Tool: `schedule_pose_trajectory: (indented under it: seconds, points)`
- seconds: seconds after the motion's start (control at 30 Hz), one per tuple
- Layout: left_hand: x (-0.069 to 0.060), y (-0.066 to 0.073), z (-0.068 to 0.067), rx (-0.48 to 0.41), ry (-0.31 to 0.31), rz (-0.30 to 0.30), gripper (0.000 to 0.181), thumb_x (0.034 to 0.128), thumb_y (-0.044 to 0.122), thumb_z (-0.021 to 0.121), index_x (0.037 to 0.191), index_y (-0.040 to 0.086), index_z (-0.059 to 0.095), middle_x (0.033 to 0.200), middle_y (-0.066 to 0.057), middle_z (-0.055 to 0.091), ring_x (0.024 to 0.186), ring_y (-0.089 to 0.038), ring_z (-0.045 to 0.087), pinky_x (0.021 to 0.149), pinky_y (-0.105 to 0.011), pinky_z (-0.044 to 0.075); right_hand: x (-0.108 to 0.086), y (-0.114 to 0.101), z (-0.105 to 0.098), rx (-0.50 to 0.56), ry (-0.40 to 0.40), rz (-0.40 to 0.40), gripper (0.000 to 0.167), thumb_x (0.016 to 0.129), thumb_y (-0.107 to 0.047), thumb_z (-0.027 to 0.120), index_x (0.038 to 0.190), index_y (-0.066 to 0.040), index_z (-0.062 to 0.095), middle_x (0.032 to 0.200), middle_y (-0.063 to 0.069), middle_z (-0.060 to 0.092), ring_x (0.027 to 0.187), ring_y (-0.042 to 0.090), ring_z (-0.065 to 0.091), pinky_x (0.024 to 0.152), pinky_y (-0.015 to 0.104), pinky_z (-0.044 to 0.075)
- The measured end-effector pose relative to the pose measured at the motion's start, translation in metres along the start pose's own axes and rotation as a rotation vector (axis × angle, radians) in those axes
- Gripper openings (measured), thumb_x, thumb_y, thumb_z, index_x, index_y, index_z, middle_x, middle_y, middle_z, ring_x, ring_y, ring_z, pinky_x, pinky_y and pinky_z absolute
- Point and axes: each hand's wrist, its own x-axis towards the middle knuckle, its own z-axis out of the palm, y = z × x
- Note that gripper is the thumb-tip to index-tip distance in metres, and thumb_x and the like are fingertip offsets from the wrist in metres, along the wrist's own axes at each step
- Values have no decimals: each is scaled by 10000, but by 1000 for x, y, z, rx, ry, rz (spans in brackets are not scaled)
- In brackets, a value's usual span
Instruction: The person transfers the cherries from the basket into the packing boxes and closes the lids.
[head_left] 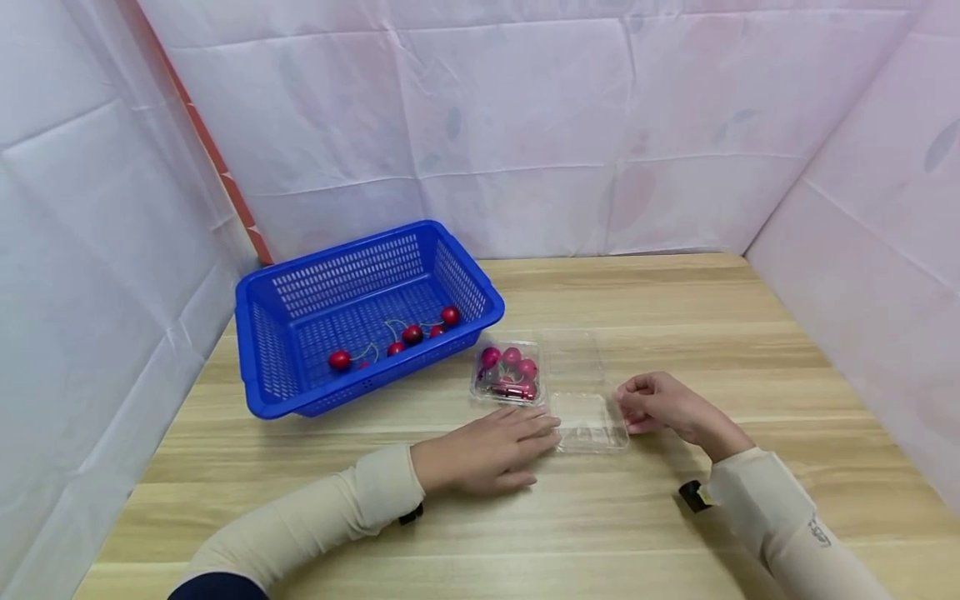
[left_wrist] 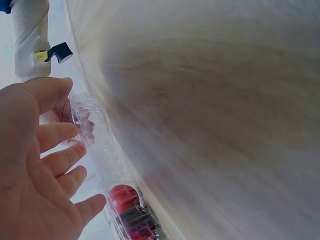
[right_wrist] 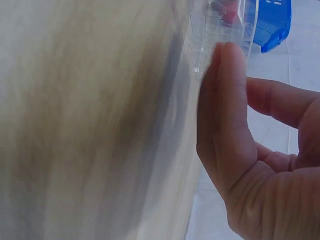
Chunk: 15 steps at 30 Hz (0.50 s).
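Note:
A clear plastic clamshell box lies on the table with its lid folded back behind it. At its right wall, my right hand has bent fingers and grips the edge, fingertips against the plastic in the right wrist view. Palm down, my left hand spreads its fingers just left of this box; whether the fingertips touch it cannot be told. Another clear box, holding several cherries, sits beyond the left fingers and beside the first box.
A blue plastic basket stands at the back left, with several stemmed cherries inside. Its near right corner is close to the cherry-filled box. White cloth walls enclose the wooden table at the back and sides.

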Motion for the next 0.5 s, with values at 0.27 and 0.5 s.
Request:
schedule_pose_trajectory:
  seconds: [0.27, 0.5]
  points:
    - [1, -1, -6, 39, -45, -17, 608, 992, 440, 445, 1498, 125, 326, 1568, -35, 262, 1452, -225, 205, 1163, -416, 206, 1, 5, 0, 37, 2, -3, 252, 980, -68, 474, 1104, 151, 483, 846, 83, 601, 725, 144, 628, 668, 274, 568]
    - [0, -1, -15, 31, -46, 32, 551, 990, 448, 451, 1440, 131, 440, 1501, -11, 394, 1413, -240, 301, 1143, -396, 263, 1, 4, 1, 39, -11, -6, 250, 982, -80, 488, 1098, 142, 488, 830, 81, 605, 711, 145, 628, 662, 278, 569]
